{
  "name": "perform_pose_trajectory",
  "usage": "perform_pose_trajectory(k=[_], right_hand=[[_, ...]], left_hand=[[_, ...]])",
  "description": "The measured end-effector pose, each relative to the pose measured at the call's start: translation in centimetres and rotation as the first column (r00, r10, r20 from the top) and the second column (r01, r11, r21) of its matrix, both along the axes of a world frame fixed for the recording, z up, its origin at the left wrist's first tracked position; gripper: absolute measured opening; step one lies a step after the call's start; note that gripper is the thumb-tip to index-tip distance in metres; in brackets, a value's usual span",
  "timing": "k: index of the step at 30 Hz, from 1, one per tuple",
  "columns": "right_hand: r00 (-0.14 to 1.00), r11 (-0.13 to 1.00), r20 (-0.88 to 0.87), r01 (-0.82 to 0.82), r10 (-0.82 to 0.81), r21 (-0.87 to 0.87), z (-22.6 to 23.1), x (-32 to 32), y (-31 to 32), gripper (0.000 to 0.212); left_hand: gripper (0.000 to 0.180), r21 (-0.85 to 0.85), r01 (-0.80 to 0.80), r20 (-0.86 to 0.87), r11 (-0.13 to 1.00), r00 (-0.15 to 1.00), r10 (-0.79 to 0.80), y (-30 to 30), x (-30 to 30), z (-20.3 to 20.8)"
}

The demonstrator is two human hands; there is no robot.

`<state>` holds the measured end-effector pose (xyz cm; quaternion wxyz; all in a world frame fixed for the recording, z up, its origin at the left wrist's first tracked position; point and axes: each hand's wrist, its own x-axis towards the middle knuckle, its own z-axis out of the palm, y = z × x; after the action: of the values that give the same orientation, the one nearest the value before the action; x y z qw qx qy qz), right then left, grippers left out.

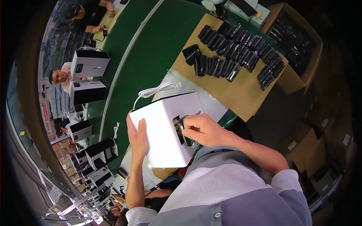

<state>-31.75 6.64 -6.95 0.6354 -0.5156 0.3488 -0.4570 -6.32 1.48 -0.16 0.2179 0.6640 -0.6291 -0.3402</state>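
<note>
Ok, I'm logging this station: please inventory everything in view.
White unit: one, white, centre
Black part: one, black, at the unit's opening
Cable: one, white, beyond the unit
Bench: one, green, upper centre
Cardboard sheet: one, brown, upper right
Wrapped pieces: many, black, on the sheet
Cartons: several, brown, right
Similar units: several, white and black, left
Co-workers: several, dark and pink clothing, left
Shirt: one, grey and white, lower centre
Left grip: one, bare, on unit's left side
Right grip: one, bare, holding the black part
</note>
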Motion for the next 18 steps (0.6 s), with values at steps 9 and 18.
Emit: perform_pose_trajectory(k=[9,18], right_hand=[[0.999,0.998,-0.043,0.015,-0.018,-0.063,0.7,0.6,-1.0,0.024],[1.000,0.998,0.020,-0.010,0.011,-0.060,-0.1,1.1,-1.3,0.022]], left_hand=[[0.052,0.003,0.020,-0.087,1.000,0.996,-0.020,-0.3,-0.4,0.2],[0.054,-0.028,0.008,-0.045,1.000,0.999,-0.009,-0.3,-0.5,0.4]])
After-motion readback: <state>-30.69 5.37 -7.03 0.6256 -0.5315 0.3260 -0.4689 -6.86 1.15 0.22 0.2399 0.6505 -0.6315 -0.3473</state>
